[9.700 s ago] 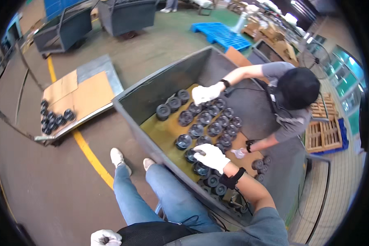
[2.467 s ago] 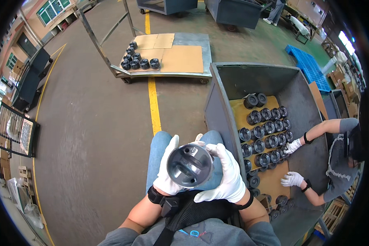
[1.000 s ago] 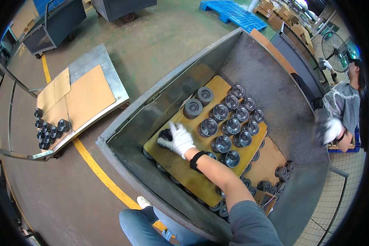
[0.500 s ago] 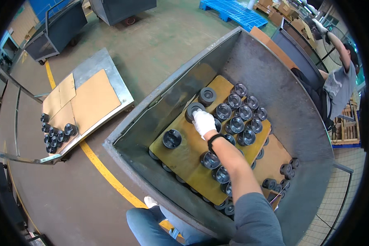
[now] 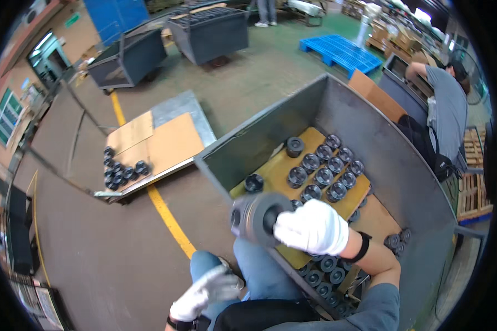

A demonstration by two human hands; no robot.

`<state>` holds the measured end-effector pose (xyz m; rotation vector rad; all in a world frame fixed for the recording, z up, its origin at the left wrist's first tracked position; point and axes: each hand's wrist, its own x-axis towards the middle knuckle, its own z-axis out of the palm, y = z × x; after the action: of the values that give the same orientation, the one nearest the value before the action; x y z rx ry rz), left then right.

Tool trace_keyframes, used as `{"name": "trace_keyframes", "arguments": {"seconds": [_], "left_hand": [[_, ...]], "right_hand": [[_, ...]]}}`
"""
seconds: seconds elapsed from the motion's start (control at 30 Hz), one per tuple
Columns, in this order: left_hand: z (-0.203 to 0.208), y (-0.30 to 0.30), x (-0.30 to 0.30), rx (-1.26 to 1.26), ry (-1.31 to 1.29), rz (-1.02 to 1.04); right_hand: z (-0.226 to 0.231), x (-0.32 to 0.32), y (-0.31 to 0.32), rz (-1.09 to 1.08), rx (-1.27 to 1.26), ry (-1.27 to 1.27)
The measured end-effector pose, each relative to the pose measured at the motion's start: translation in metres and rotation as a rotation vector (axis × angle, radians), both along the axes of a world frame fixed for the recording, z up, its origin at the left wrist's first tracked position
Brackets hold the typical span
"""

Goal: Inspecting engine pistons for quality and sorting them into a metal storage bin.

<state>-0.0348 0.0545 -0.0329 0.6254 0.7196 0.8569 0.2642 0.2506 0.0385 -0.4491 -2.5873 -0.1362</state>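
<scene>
My right hand, in a white glove, grips a dark grey piston at its crown end, with the fingertips in the hollow of the crown. The piston is lifted over the near edge of a deep grey metal bin, and a round pin hole shows in its side. Low in front of my legs is my left hand, also gloved, its fingers loosely stretched and holding nothing. Inside the bin, several pistons stand on a yellowish board. More pistons lie at a lower level beside the board.
A low cart with cardboard sheets stands at the left, with several pistons on its corner. Beyond are two grey wheeled bins and a blue pallet. A person bends over another bin at the right.
My right hand has lifted a piston off the board and drawn it toward me over the bin's near edge. My left hand has come into view. The head view has shifted.
</scene>
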Motion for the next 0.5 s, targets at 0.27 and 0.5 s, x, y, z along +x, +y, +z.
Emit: {"name": "trace_keyframes", "arguments": {"seconds": [0.27, 0.5], "left_hand": [[0.037, -0.022, 0.035, 0.183, -0.123, 0.495], [0.025, -0.070, 0.033, 0.146, -0.630, 0.669]], "right_hand": [[0.042, -0.067, -0.109, 0.438, -0.024, 0.048], [-0.030, -0.081, -0.147, 0.318, -1.435, 0.434]]}}
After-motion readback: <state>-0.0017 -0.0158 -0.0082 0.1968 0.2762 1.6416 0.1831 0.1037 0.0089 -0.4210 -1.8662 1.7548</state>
